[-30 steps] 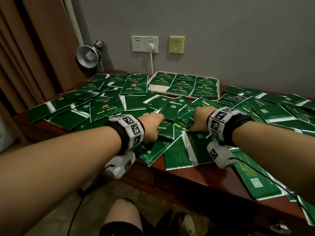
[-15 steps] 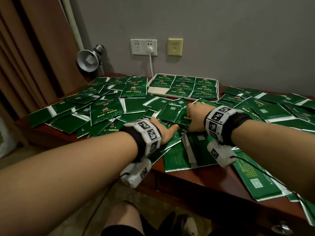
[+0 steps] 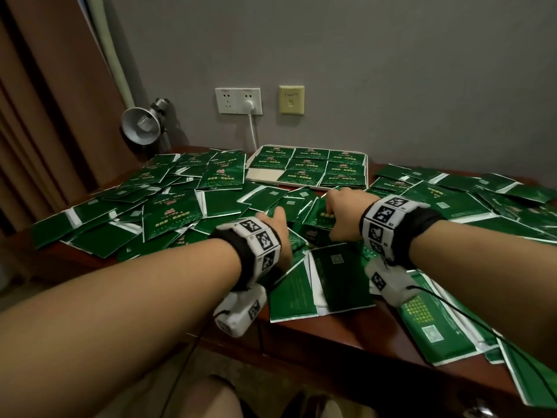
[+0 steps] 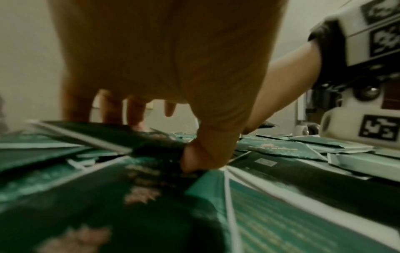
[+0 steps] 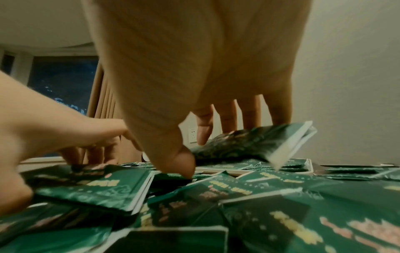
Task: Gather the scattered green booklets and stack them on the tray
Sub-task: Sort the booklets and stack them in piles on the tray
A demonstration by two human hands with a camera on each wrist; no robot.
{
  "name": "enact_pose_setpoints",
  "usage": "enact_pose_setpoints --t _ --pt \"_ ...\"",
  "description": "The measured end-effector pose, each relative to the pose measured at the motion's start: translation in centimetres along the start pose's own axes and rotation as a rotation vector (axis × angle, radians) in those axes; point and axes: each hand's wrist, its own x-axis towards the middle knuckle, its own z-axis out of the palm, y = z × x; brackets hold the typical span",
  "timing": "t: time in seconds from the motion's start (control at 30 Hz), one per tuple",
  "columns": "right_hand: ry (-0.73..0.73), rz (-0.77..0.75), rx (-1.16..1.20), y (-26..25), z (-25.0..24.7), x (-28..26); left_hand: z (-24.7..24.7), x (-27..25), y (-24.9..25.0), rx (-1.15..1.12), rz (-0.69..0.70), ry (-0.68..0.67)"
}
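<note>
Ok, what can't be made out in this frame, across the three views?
- Gold print on the green booklets: too small in the head view, blurred in both wrist views.
- Left hand fingertips: head view, hidden behind the hand.
- Tray stack heights: flat angle.
- Right hand: how many booklets it grips, covered by fingers.

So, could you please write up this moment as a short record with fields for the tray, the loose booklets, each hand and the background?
tray: white tray at the back of the desk, booklets laid in rows, one front-left spot bare
loose booklets: green booklets scattered and overlapping across the desk
left hand: left hand pinches a booklet in the pile
right hand: right hand grips a lifted booklet, tilted off the pile
background: lamp, wall socket with a plug in it
</note>
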Motion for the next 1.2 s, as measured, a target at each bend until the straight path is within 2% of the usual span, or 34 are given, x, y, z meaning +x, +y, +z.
enact_pose_setpoints --t 0.23,0.33,0.43,0.63,0.9,1.2 --pt "0.014 0.01 0.021 1.0 -1.5 1.9 -4.2 0.7 -3.0 0.062 0.197 -0.015" --pt "0.021 0.001 0.013 1.5 -2.0 3.7 -5.9 2.1 -4.4 0.166 0.254 -0.032" --pt "0.028 0.007 0.018 2.1 -2.7 5.8 -7.9 5.1 -5.3 0.23 0.284 0.015" --pt "-0.007 0.03 0.005 3.5 -3.4 11.6 -10.7 14.5 -5.6 0.155 0.319 0.097" --pt "-0.071 0.004 0.021 3.4 -2.5 20.8 -9.3 26.9 -6.0 0.073 0.272 0.023" --pt "-0.143 -0.016 0.02 1.1 0.2 25.6 -6.9 31.6 -7.5 0.228 0.33 -0.038"
